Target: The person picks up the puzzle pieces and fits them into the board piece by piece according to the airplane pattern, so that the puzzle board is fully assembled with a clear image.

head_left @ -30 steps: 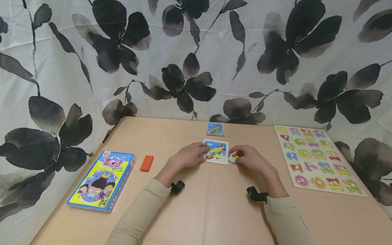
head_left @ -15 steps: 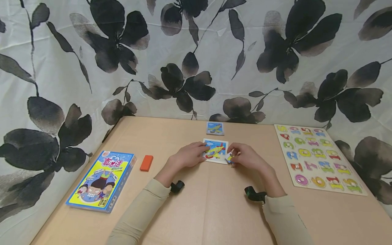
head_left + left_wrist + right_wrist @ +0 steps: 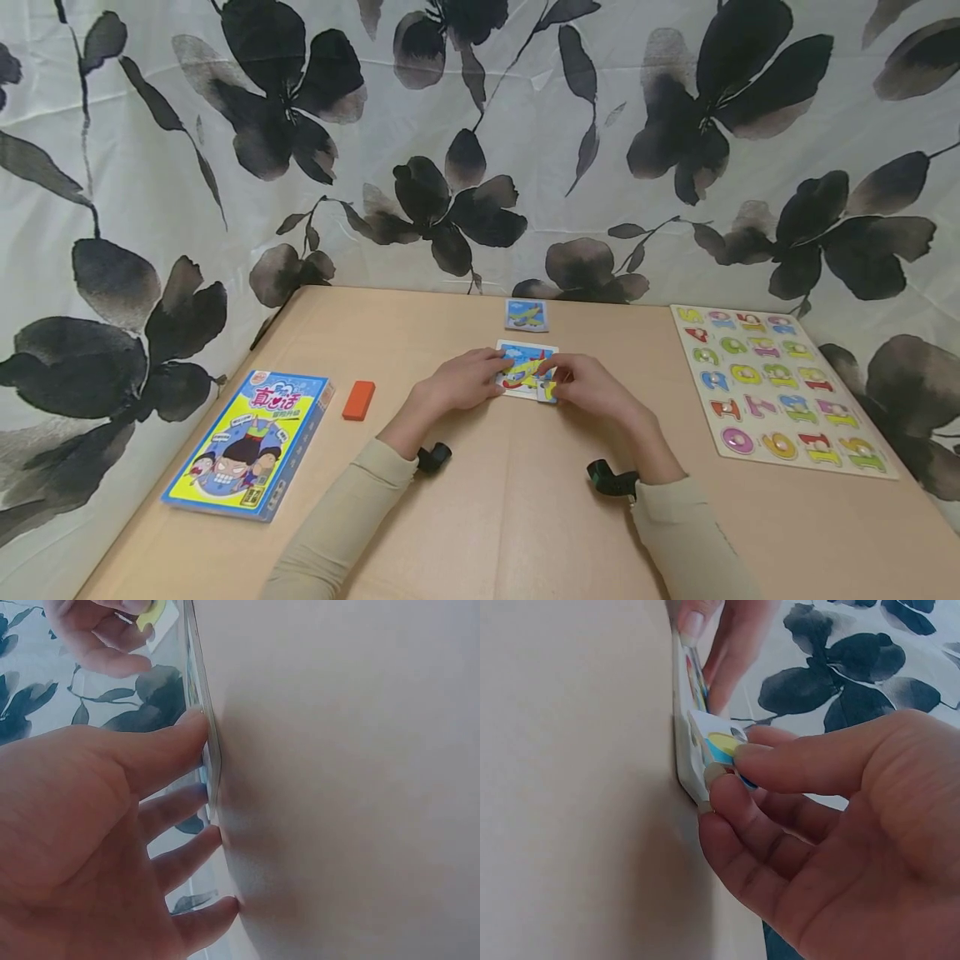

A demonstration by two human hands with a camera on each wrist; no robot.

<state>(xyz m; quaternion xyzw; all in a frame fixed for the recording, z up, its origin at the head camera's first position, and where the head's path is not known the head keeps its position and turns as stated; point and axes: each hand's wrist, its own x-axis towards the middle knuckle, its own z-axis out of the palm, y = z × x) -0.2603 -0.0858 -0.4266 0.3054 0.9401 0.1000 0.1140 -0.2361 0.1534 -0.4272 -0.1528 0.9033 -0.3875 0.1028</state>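
In the head view, a small airplane jigsaw puzzle with a white border lies on the table. My left hand rests at its left side. In the left wrist view its thumb touches the board's edge, the other fingers fairly straight. My right hand pinches a puzzle piece, white, yellow and blue, between thumb and fingers. That piece is tilted over the puzzle's lower right part. Fingers hide some of the picture, and I cannot tell whether the piece lies flat anywhere.
Behind the puzzle lies a smaller airplane picture. A red-orange block and a blue-and-yellow game box are at the left. A board of colourful letter-like shapes lies at the right. A floral cloth hangs behind the table.
My right hand has moved left with the puzzle piece, from beside the puzzle's right edge to over its lower right part. My left hand has stayed at the puzzle's left side.
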